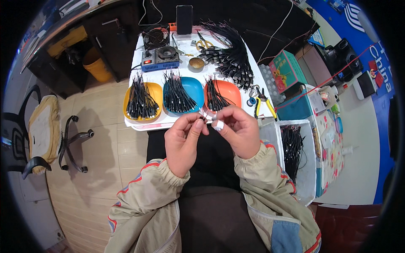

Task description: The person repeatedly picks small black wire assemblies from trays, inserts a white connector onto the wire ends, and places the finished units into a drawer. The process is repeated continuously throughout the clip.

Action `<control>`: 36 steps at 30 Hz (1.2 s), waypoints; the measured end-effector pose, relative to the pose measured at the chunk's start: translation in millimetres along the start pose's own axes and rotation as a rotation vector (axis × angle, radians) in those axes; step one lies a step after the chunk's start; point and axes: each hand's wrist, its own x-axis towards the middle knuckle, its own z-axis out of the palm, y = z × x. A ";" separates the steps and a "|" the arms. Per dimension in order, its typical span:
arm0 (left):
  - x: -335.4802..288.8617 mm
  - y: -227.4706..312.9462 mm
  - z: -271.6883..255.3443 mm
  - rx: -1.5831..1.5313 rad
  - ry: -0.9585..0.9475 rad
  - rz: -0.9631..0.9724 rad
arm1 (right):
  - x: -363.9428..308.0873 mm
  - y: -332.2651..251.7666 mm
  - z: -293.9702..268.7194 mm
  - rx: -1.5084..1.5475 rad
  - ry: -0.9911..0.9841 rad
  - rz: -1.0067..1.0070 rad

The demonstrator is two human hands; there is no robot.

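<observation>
Just in front of the trays, my left hand (182, 144) is closed in a pinch on a small dark cable end (203, 118) with thin wires sticking up. My right hand (239, 133) pinches close beside it. A small grey piece shows at its fingertips, too little to name, and white tape (218, 125) wraps one of its digits. Beyond my hands, short black cables (141, 101) lie in a yellow tray (157, 89). More cables (179, 95) fill a blue tray (197, 89), and a smaller bunch (216, 96) rests in an orange tray (234, 95).
Behind the trays are a blue heating unit (159, 65), a round tin (196, 64), a fan (156, 39), a phone (184, 20), scissors (204, 43) and a large cable bundle (232, 52). Yellow-handled pliers (265, 103) lie right; below them stands a white box (310, 160) of cables.
</observation>
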 end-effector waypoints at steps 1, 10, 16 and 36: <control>0.0 -0.3 -0.3 0.022 -0.024 0.007 | 2.7 -1.5 0.2 0.045 -0.006 0.005; 1.4 -1.0 -3.0 0.176 -0.101 -0.064 | 11.0 1.1 0.1 -0.011 -0.070 -0.010; 4.8 -1.5 -6.2 -0.296 -0.153 -0.273 | 8.0 21.0 0.0 0.673 -0.127 0.244; 25.4 -16.9 -27.5 -0.091 -0.311 -0.486 | 21.6 59.1 -14.5 0.985 -0.308 0.669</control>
